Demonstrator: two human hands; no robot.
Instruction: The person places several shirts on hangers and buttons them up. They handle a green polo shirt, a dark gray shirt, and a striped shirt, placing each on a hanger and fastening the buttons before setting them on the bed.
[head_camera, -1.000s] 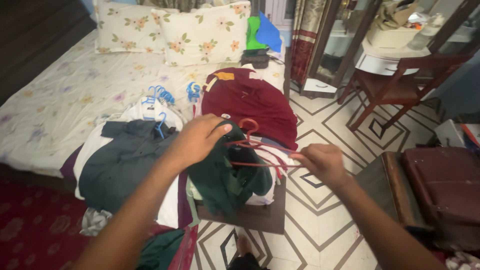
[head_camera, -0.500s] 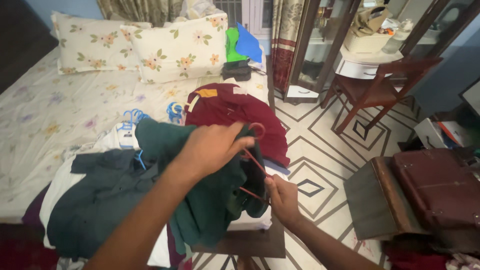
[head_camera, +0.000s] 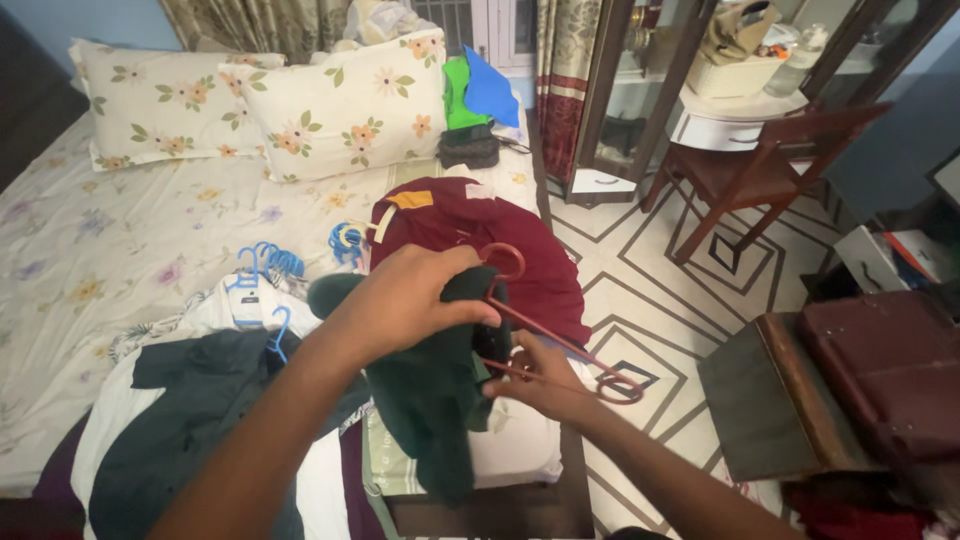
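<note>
The dark green garment (head_camera: 430, 390) is hanging in the air over the foot of the bed (head_camera: 120, 220), half threaded onto a red hanger (head_camera: 545, 335). The left hand (head_camera: 400, 300) is clamping the cloth up by the hanger's hook, while the right hand (head_camera: 535, 375) is gripping the hanger's lower bar. The hanger is sitting tilted, one end poking out bare to the right, so the fabric could be sliding off that shoulder and dropping onto the maroon garment (head_camera: 480, 240) or the dark shirt (head_camera: 190, 420) lying below. A careless tug might also be snagging the hook in the cloth. Blue hangers (head_camera: 265, 262) are lying near the floral pillows (head_camera: 260, 100).
</note>
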